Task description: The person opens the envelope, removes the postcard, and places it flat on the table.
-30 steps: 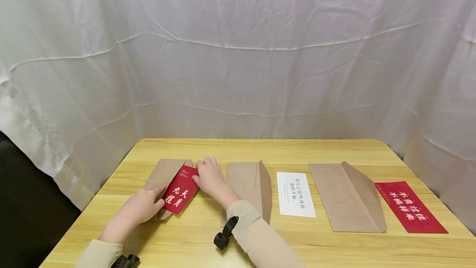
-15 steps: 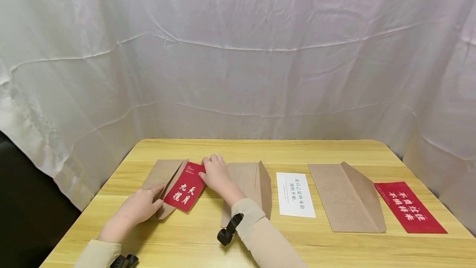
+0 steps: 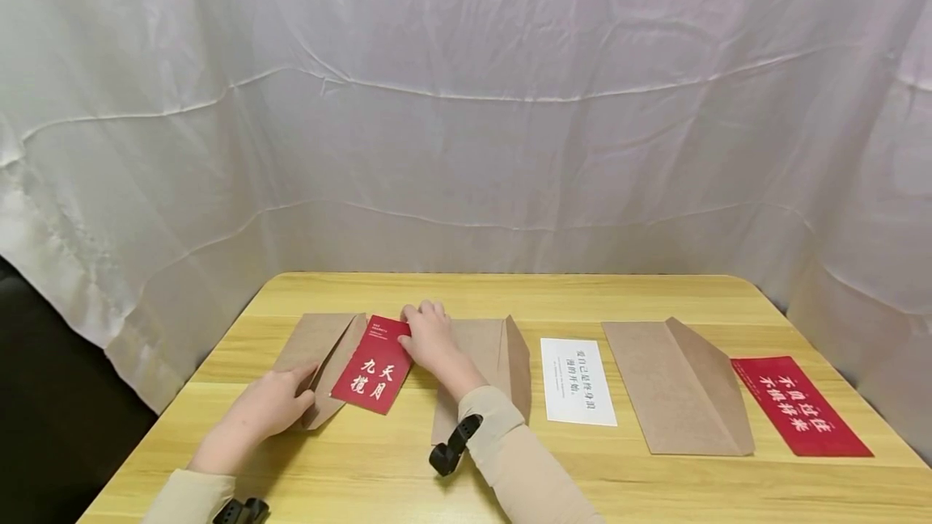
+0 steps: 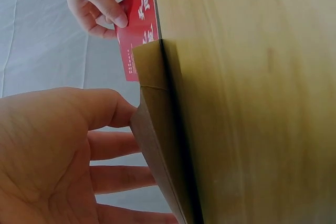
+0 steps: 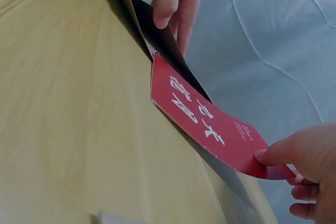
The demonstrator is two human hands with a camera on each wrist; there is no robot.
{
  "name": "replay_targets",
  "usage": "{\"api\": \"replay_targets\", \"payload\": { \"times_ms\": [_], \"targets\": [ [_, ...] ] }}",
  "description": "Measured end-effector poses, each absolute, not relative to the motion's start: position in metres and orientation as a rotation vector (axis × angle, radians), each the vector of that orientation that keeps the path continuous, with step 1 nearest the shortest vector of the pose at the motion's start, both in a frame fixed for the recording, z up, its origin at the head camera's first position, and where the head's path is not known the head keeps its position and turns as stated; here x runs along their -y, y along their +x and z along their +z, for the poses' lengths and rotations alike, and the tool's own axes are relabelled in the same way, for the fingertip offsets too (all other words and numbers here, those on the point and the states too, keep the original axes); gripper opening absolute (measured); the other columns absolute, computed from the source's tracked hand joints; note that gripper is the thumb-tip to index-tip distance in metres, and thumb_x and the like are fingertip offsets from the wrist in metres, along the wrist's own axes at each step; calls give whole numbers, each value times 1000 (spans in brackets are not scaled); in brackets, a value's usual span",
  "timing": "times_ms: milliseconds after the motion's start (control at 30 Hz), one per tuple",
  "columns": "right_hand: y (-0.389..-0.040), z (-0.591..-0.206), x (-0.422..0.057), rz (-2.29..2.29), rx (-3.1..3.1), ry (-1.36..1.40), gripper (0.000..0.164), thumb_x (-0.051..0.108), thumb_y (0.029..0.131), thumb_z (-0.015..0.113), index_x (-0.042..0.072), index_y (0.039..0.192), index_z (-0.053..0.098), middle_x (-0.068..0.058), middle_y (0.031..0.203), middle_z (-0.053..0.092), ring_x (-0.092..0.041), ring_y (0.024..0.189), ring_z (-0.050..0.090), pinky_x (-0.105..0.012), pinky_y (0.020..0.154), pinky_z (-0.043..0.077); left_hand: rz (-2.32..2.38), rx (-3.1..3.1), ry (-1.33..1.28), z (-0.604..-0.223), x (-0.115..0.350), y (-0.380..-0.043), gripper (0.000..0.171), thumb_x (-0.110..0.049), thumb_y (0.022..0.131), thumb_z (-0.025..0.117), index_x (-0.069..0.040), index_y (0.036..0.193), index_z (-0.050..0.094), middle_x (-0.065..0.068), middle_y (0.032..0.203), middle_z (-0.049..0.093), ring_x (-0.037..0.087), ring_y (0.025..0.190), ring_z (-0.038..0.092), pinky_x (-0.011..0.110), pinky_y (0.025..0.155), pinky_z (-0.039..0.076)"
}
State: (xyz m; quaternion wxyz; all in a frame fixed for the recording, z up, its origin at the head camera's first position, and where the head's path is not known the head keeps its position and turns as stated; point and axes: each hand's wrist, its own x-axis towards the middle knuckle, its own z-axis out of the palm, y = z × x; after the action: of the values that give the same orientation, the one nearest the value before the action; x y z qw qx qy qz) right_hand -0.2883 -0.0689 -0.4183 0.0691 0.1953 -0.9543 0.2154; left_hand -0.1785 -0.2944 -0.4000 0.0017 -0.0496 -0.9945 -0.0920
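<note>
My left hand (image 3: pixel 255 409) pinches the leftmost brown envelope (image 3: pixel 315 336) at its mouth, and in the right wrist view its thumb (image 5: pixel 164 14) lies at the gaping opening. A red card (image 3: pixel 373 366) with white characters lies tilted beside that mouth, over the envelope's flap. At the card's upper right corner, my right hand (image 3: pixel 437 346) grips it between thumb and fingers. Seen from the right wrist, the card (image 5: pixel 202 114) bows slightly, its far end close to the envelope's opening (image 5: pixel 157 38). Whether that end touches the envelope, I cannot tell.
Under my right forearm lies a second brown envelope (image 3: pixel 473 346), partly covered. Farther right are a white printed card (image 3: pixel 575 382), a third brown envelope (image 3: pixel 670 395) and another red card (image 3: pixel 804 411). A pale curtain (image 3: pixel 510 144) hangs behind the wooden table (image 3: pixel 510 293).
My right hand has moved rightward, drawing the red card out of the leftmost envelope's mouth and away from it. The left hand has stayed on the envelope, which has shifted slightly left.
</note>
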Motion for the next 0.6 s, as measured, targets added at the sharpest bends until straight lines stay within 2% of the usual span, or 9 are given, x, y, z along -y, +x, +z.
{"api": "replay_targets", "payload": {
  "times_ms": [600],
  "targets": [
    [-297,-421,56,625,2914,572,20,26,86,74,19,103,67,-2,100,59,-19,97,45,-32,83,42,-272,3160,-156,-397,299,-179,49,-14,86,56,1,133,57,31,124,61,51,113,58,62,91,47]
  ]
}}
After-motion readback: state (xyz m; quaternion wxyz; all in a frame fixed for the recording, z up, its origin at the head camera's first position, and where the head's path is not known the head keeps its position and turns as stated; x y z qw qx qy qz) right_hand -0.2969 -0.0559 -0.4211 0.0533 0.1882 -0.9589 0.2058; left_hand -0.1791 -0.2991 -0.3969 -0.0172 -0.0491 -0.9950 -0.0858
